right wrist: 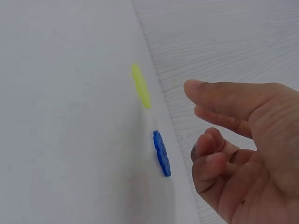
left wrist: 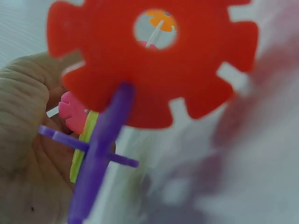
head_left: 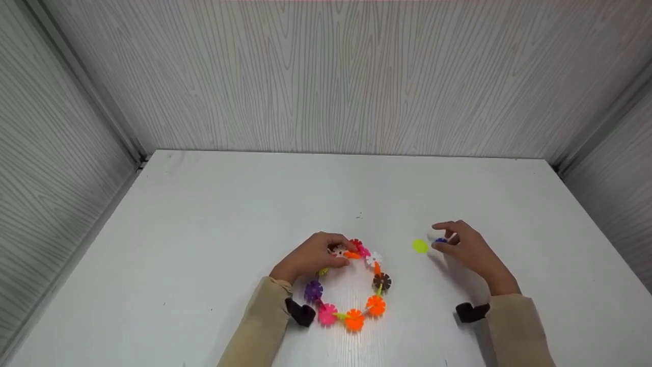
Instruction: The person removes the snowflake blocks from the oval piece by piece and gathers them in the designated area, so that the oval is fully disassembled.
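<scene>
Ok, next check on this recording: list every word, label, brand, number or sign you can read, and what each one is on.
None can be read in any of the three views.
The ring of colored pieces, the yellow disc and the blue piece show no visible lettering.
The tiny dark marks on the white table are too small to make out.

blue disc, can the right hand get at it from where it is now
Probably yes: the right hand hovers close to the blue disc, holding nothing, and the yellow disc lies to one side, not between them.
</scene>
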{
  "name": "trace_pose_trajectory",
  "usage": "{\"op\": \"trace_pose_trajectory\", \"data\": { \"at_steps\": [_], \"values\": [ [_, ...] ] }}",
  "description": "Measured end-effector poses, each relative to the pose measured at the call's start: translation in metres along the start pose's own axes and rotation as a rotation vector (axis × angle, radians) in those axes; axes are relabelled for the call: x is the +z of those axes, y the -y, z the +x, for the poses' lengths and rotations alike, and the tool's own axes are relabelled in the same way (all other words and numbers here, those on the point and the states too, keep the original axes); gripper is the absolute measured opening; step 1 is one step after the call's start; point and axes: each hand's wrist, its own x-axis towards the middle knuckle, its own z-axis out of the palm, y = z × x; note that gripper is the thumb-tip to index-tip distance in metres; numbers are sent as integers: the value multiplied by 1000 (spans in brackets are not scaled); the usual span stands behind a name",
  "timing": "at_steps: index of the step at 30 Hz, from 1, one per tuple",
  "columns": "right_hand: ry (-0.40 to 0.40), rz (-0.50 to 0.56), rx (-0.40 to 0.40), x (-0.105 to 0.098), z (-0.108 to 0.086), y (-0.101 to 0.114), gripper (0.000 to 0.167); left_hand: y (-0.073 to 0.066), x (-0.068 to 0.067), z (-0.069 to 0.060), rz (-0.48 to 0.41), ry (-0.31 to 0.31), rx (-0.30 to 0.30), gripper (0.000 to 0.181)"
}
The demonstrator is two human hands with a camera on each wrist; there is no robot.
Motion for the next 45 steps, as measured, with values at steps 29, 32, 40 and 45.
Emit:
{"op": "trace_pose_trajectory", "data": {
  "at_steps": [29,32,40,45],
  "values": [
    [137,-41,-243,56,-13,93,34,-11,6,1,20,-29,38,17],
    [128,-70,-260,60,-15,99,30,-12,8,2,9,-8,66,17],
    [78,-136,-311,69,-18,104,20,-14,11,2,1,7,91,16],
    [69,-195,-330,72,-20,105,16,-15,14,3,3,32,80,17]
  ]
}}
